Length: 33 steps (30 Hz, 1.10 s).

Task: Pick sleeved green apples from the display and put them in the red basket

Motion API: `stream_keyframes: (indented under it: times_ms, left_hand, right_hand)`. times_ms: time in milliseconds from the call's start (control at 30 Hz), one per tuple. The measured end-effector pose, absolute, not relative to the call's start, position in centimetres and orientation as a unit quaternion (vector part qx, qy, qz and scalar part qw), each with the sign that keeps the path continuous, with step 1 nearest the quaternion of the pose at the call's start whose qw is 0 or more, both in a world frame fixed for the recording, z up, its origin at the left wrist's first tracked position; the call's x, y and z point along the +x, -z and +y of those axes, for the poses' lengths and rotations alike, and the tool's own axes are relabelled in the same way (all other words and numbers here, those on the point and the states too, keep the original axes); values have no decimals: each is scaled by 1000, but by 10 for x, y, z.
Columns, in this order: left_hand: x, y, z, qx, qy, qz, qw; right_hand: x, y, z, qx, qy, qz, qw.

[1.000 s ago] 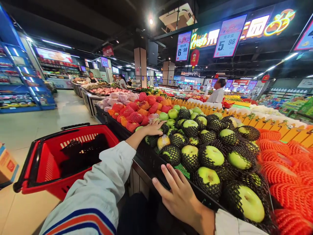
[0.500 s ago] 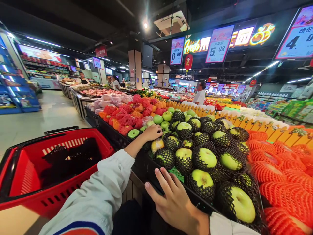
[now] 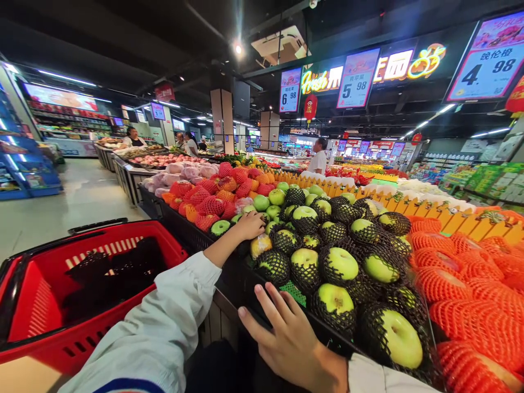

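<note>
My left hand reaches over the near edge of the black display bin, its fingers curled down among green apples. What lies under those fingers is hidden. Just below that hand sits a yellowish fruit in a clear wrapper. My right hand hovers in front of the bin's edge with fingers spread and holds nothing. Beside it are large green apples in black foam nets, such as the netted apple. To the left, a red shopping basket holds dark netted items.
Red fruits in foam nets fill the bin's far left; orange-netted fruits lie at right. A yellow fence-like divider runs behind. A person in white stands beyond it. Price screens hang overhead.
The view has shifted slightly, so most things sit a little further left. My left hand's fingers look more bent over the apples. My right hand keeps its spread pose.
</note>
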<state>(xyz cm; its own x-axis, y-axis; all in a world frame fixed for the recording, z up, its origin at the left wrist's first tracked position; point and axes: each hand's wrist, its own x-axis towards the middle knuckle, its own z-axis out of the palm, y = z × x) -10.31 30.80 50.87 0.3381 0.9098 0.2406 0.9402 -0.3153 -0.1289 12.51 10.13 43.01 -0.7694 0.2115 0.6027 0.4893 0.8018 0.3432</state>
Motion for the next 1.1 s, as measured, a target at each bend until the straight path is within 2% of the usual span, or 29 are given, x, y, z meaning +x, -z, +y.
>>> stream_keyframes:
  times_ms: [133, 333, 700, 767, 933, 1100]
  left_hand:
    - [-113, -508, 310, -802, 88, -587, 75]
    - [-101, -525, 322, -785, 28, -618, 37]
    - [-85, -519, 309, -763, 20, -641, 81]
    - [-92, -515, 304, -765, 48, -636, 93]
    - [-123, -499, 282, -745, 217, -605, 175]
    - [-192, -492, 261, -687, 341, -606, 211]
  right_hand:
    - [125, -430, 100, -197, 248, -910, 267]
    - [123, -429, 102, -198, 257, -904, 277]
    - [123, -435, 99, -207, 263, -900, 280]
    - [123, -434, 99, -209, 260, -899, 284]
    - [124, -436, 97, -201, 247, -910, 266]
    - [126, -436, 98, -198, 245, -912, 264]
